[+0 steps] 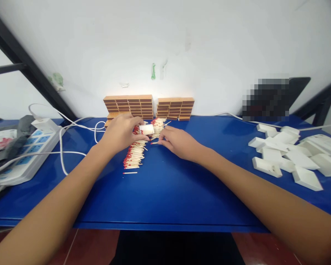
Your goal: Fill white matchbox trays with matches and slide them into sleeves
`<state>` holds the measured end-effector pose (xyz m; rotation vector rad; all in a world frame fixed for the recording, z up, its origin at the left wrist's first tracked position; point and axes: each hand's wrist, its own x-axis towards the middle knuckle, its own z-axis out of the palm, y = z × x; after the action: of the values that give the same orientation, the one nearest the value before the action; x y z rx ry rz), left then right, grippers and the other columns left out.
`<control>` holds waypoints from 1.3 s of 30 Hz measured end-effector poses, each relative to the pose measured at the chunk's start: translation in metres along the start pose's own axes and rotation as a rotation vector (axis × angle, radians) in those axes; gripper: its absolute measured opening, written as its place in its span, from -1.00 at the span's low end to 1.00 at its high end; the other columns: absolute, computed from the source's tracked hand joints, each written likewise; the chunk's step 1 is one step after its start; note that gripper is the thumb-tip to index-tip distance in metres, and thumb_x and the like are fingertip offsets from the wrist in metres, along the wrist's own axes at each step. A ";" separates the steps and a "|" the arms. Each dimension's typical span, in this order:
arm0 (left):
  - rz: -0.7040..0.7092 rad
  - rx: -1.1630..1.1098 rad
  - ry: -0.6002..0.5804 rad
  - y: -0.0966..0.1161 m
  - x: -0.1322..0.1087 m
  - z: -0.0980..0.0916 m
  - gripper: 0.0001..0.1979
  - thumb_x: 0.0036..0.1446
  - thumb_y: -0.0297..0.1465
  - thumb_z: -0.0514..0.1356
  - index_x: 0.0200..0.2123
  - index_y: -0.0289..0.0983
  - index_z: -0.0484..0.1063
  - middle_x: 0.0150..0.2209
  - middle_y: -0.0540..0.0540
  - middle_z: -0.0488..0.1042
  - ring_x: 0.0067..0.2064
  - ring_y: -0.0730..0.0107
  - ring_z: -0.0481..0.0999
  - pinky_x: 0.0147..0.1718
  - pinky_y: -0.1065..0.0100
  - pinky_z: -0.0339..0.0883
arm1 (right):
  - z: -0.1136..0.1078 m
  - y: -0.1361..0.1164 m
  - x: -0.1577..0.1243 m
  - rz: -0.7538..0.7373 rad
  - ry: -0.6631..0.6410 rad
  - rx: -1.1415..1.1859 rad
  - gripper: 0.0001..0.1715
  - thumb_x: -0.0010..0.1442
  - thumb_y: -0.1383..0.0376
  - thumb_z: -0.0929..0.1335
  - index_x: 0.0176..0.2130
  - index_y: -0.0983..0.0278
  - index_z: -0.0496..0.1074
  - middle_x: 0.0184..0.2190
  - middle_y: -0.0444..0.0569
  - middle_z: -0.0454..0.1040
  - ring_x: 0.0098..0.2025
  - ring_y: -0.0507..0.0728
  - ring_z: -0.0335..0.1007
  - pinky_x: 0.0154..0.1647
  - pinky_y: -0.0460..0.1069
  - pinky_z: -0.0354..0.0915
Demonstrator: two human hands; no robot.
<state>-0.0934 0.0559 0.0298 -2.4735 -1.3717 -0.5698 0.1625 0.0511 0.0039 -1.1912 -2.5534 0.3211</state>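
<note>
One match [155,142], seemingly between fingertips [161,142] of right hand [178,141]

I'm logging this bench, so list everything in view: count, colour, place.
matches: many, pale, red heads, centre
small tray: one, white, left hand
matchbox stacks: two, brown, against wall
loose trays: many, white, right
power strip: one, white and blue, left
cables: several, white, left and rear
packaging: count unclear, grey, left
panel: one, black, partly blurred, right
frame bars: several, black, sides
table: one, blue, centre
wall: one, white, behind
floor: one, reddish, below
left hand: one, bare, holding tray
right hand: one, bare, pinching match
</note>
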 end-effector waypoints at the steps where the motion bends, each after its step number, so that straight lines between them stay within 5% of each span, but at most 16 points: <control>1: 0.002 0.000 -0.003 0.000 0.000 0.000 -0.45 0.03 -0.02 0.56 -0.05 -0.25 0.61 -0.20 -0.16 0.61 -0.18 0.10 0.59 -0.18 0.23 0.33 | -0.002 0.001 0.000 -0.004 0.010 -0.009 -0.88 0.49 0.32 0.35 -0.10 0.28 0.51 -0.11 0.03 0.49 -0.20 0.13 0.39 -0.19 -0.01 0.17; 16: 0.055 0.007 0.032 0.001 0.000 0.002 -0.44 0.02 -0.04 0.56 -0.05 -0.28 0.62 -0.23 -0.17 0.64 -0.21 0.11 0.61 -0.20 0.23 0.35 | -0.011 0.010 0.001 -0.035 0.117 -0.255 -0.77 0.55 0.23 0.27 -0.01 0.31 0.47 -0.02 0.11 0.50 -0.22 0.17 0.43 -0.30 0.02 0.08; 26: 0.041 -0.046 0.046 0.015 -0.001 0.001 -0.44 0.06 0.02 0.52 -0.04 -0.23 0.62 -0.19 -0.17 0.64 -0.17 0.09 0.61 -0.22 0.24 0.34 | -0.010 0.008 0.000 -0.056 0.307 -0.145 -0.81 0.55 0.26 0.26 -0.05 0.27 0.44 -0.07 0.09 0.48 -0.17 0.19 0.40 -0.26 0.02 0.11; 39: 0.075 -0.111 -0.025 0.026 -0.004 0.002 -0.46 0.12 0.01 0.49 0.02 -0.23 0.60 -0.11 -0.21 0.63 -0.13 0.10 0.59 -0.10 0.19 0.38 | -0.002 0.001 -0.002 -0.100 0.250 -0.063 -0.87 0.52 0.30 0.32 -0.06 0.29 0.45 -0.09 0.05 0.47 -0.21 0.14 0.37 -0.25 0.01 0.11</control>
<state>-0.0724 0.0405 0.0252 -2.6157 -1.2826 -0.6164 0.1652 0.0509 0.0053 -1.0480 -2.4086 0.0635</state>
